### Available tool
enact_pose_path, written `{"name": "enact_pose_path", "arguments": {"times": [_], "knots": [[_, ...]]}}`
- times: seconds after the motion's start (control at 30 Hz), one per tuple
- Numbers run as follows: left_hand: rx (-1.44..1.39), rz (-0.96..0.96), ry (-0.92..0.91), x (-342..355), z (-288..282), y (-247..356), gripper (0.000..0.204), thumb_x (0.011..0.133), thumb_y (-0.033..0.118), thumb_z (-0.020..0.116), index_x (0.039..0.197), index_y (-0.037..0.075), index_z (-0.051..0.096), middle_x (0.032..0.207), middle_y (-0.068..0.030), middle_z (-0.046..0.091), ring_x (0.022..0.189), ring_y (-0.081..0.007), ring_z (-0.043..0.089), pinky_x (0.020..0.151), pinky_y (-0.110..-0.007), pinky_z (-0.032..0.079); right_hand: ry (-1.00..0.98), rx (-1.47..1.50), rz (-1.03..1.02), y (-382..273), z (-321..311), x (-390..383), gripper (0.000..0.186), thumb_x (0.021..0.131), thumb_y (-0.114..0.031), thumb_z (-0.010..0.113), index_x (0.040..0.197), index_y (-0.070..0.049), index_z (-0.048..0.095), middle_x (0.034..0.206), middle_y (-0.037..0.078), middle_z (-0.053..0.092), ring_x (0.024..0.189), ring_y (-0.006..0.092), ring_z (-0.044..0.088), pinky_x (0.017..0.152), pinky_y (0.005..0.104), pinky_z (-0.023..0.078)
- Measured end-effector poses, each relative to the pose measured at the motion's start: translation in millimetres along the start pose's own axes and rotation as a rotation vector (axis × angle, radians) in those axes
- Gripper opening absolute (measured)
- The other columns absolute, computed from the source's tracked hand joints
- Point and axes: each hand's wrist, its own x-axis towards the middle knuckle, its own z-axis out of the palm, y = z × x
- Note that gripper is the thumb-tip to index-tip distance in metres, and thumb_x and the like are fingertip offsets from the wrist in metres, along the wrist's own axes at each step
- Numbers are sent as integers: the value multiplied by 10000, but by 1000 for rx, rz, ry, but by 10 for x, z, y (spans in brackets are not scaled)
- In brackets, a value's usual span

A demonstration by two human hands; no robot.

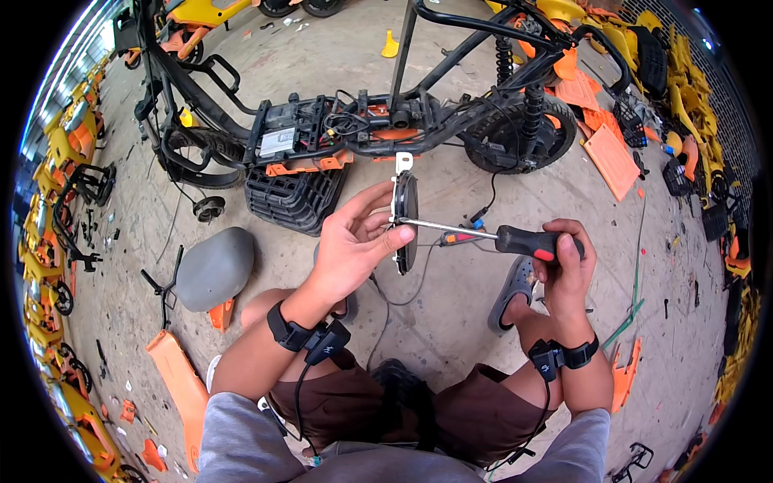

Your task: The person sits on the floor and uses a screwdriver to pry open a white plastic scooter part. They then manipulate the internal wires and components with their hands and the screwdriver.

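My left hand (354,241) holds a round black disc-shaped part (407,219) on edge, with a white bracket at its top. My right hand (566,262) grips the black and red handle of a screwdriver (527,241). Its metal shaft runs left, and the tip meets the disc near my left thumb. A thin cable hangs from the disc down toward the concrete floor. Both wrists wear black bands with small devices attached.
A stripped black scooter frame (354,129) with orange trim lies across the floor ahead. A grey seat (213,267) and a black ribbed panel (294,197) rest at the left. Orange panels (609,159) and yellow parts pile up at right and left edges.
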Motion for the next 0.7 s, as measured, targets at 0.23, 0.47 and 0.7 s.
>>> {"name": "enact_pose_path", "arguments": {"times": [0.23, 0.47, 0.7], "knots": [[30, 6, 6, 1, -16, 20, 649, 851, -26, 704, 1406, -83, 373, 1315, -156, 544, 1128, -239, 599, 941, -344, 503, -5, -23, -14, 5, 9, -6, 303, 938, -279, 615, 1031, 9, 598, 721, 50, 606, 540, 64, 501, 472, 185, 358], [-5, 16, 31, -3, 0, 12, 672, 831, 48, 768, 1388, -74, 413, 1322, -142, 531, 1083, -173, 600, 859, -275, 528, -17, -44, -14, 1, -3, -8, 310, 934, -284, 616, 1024, 12, 601, 722, 49, 607, 547, 61, 508, 469, 184, 359], [37, 6, 40, 0, -7, 4, 672, 821, 37, 772, 1382, -75, 420, 1343, -156, 520, 1117, -184, 592, 854, -276, 537, -12, -46, -6, -7, -3, -6, 299, 935, -273, 614, 1022, 13, 605, 731, 56, 614, 567, 67, 530, 465, 185, 364]]}}
